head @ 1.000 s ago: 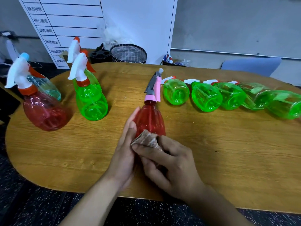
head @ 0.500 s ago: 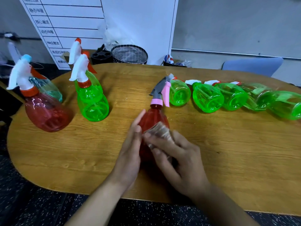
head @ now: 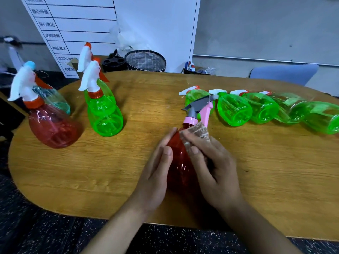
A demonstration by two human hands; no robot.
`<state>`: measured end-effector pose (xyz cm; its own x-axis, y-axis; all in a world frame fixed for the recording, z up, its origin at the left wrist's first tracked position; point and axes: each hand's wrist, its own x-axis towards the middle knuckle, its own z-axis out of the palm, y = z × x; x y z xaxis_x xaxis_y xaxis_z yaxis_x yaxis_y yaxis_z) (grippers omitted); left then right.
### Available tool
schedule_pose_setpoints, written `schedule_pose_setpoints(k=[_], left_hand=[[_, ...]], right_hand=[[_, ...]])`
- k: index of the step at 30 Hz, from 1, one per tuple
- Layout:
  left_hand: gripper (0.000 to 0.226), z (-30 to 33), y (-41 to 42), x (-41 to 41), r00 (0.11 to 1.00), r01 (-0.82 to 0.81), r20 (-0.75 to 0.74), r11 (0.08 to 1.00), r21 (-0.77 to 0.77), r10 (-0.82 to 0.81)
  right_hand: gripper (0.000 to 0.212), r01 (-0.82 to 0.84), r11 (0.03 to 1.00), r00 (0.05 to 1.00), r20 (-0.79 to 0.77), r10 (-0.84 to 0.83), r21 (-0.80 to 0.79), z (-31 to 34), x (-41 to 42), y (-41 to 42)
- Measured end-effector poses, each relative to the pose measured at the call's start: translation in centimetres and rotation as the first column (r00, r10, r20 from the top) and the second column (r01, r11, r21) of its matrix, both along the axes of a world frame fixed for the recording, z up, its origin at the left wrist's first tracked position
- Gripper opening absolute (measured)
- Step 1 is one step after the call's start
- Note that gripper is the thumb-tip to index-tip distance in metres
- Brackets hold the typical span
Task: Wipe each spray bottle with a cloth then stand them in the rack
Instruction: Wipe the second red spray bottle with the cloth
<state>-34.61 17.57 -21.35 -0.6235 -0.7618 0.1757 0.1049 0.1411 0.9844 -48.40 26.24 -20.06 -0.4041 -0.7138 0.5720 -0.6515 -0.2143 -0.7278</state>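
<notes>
While the red bottle (head: 180,162) is lying between both hands over the table (head: 91,162), neck pointing away, the left hand (head: 156,173) is gripping its side and the right hand (head: 214,173) is pressing the cloth (head: 199,130) near its neck.

Both hands close together — left hand (head: 156,167) cupped, right hand (head: 214,167) pinching.
</notes>
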Motion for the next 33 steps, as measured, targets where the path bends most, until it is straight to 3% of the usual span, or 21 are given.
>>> schedule_pose_setpoints(k=[3, 6, 8, 10, 12, 15, 17, 19, 23, 25, 30, 33], left_hand=[[0.048, -0.1, -0.5, 0.1, 0.993, -0.062, -0.086, 0.987, 0.149, 0.075], [0.049, 0.3, -0.8, 0.3, 0.981, -0.024, -0.176, 0.953, 0.301, 0.08], [0.05, 0.8, -0.7, 0.3, 0.978, -0.004, -0.197, 0.945, 0.326, 0.072], [0.048, 1.0, -0.5, 0.4, 0.978, -0.014, -0.19, 0.944, 0.329, 0.081], [0.05, 0.9, -0.3, 0.4, 0.98, 0.001, -0.185, 0.94, 0.34, 0.066], [0.076, 1.2, -0.3, 0.6, 0.988, 0.038, -0.155, 0.943, 0.332, 0.014], [0.095, 1.4, -0.2, 0.7, 0.99, 0.042, -0.14, 0.954, 0.296, 0.0], [0.097, 1.4, -0.2, 0.6, 0.991, 0.042, -0.137, 0.964, 0.263, -0.006], [0.061, 1.1, -0.2, 0.4, 0.983, 0.074, -0.183, 0.949, 0.306, -0.017], [0.054, 1.1, -0.2, 0.4, 0.981, 0.091, -0.194, 0.947, 0.308, -0.031], [0.051, 1.2, -0.2, 0.4, 0.983, 0.062, -0.184, 0.948, 0.312, -0.004], [0.043, 1.3, -0.1, 0.4, 0.984, 0.075, -0.174, 0.951, 0.3, -0.023]], right_hand=[[0.032, -0.118, 0.992, 0.978, -0.168, 0.122, 0.035, -0.3, 1.4, 0.6], [0.03, -0.141, 0.989, 0.922, -0.358, 0.15, 0.052, -0.6, 2.5, 0.7], [0.028, -0.163, 0.986, 0.914, -0.372, 0.163, 0.031, -0.4, 2.3, 0.8], [0.027, -0.175, 0.984, 0.955, -0.244, 0.166, -0.019, -0.2, 2.0, 0.8], [0.027, -0.103, 0.989, 0.995, -0.002, 0.103, -0.104, 0.0, 1.6, 0.5], [0.026, 0.036, 0.985, 0.934, 0.357, 0.028, -0.17, 0.1, 1.0, -0.4], [0.028, 0.06, 0.986, 0.887, 0.462, 0.017, -0.153, 0.1, 0.8, -0.8], [0.026, 0.053, 0.987, 0.859, 0.511, 0.033, -0.153, -0.1, 1.1, -1.1], [0.025, 0.035, 0.992, 0.803, 0.594, 0.045, -0.124, -0.5, 1.7, -1.3], [0.024, 0.021, 0.994, 0.781, 0.623, 0.05, -0.106, -0.4, 1.7, -1.2], [0.027, -0.007, 0.996, 0.764, 0.642, 0.06, -0.084, -0.1, 1.6, -1.2], [0.026, 0.044, 0.988, 0.821, 0.568, 0.051, -0.151, -0.2, 1.1, -1.2]])
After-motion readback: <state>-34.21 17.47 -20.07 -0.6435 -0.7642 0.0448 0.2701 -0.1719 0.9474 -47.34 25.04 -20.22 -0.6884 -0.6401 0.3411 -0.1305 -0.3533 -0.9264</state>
